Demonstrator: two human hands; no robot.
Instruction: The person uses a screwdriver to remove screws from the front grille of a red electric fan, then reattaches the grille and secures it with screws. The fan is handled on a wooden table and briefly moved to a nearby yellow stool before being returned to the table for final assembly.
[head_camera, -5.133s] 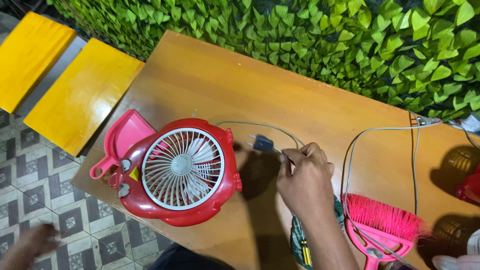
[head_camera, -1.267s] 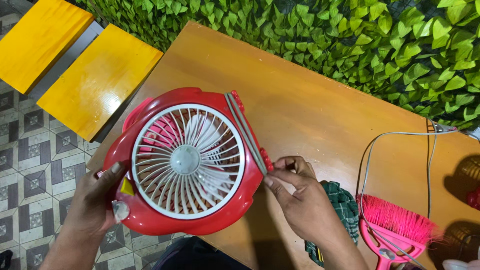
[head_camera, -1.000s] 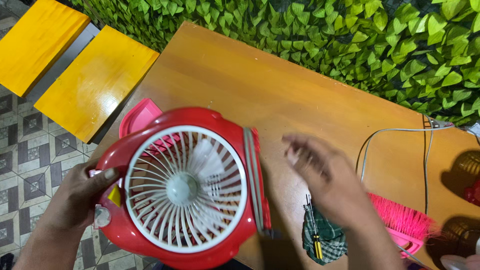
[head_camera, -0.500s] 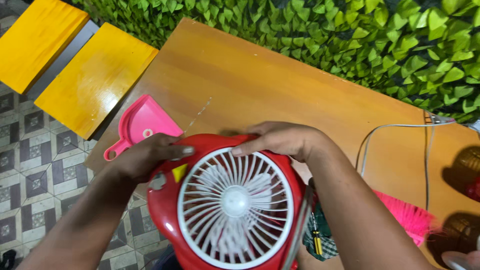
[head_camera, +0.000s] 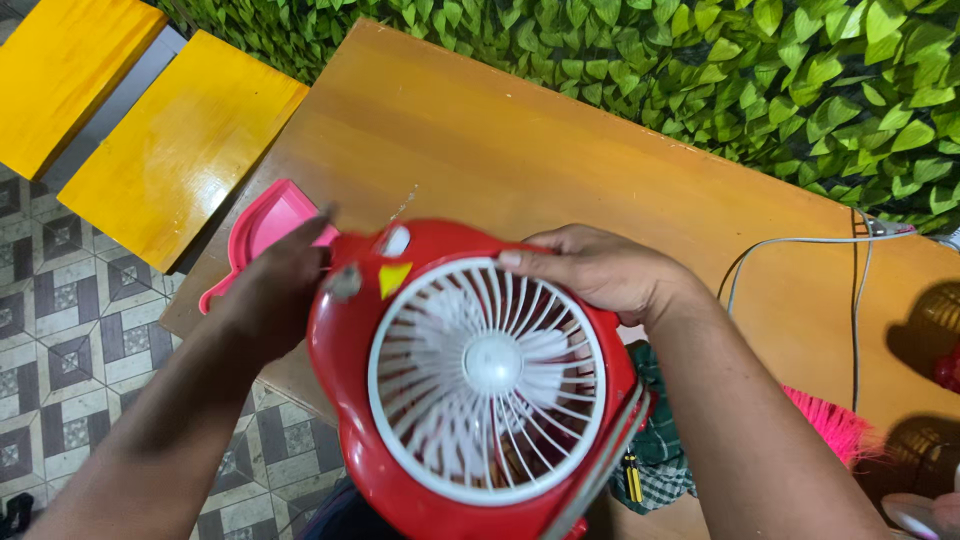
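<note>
A red table fan (head_camera: 480, 380) with a white grille fills the lower middle of the view, lifted and tilted toward me. My left hand (head_camera: 275, 285) grips its left side near a small knob. My right hand (head_camera: 600, 270) holds the upper right rim, fingers over the red casing. A grey handle or cord runs along the fan's lower right edge.
A wooden table (head_camera: 500, 140) lies below, with a pink dustpan (head_camera: 265, 235) at its left edge. A pink brush (head_camera: 830, 425), a green checked cloth (head_camera: 660, 450) with a screwdriver and a white cable (head_camera: 800, 245) lie right. Yellow benches (head_camera: 160, 140) stand left; a leafy hedge (head_camera: 700, 60) runs behind.
The fan has been turned and raised closer to me. My right hand moved from the fan's side, across the table, onto its top rim; my left hand shifted to its upper left.
</note>
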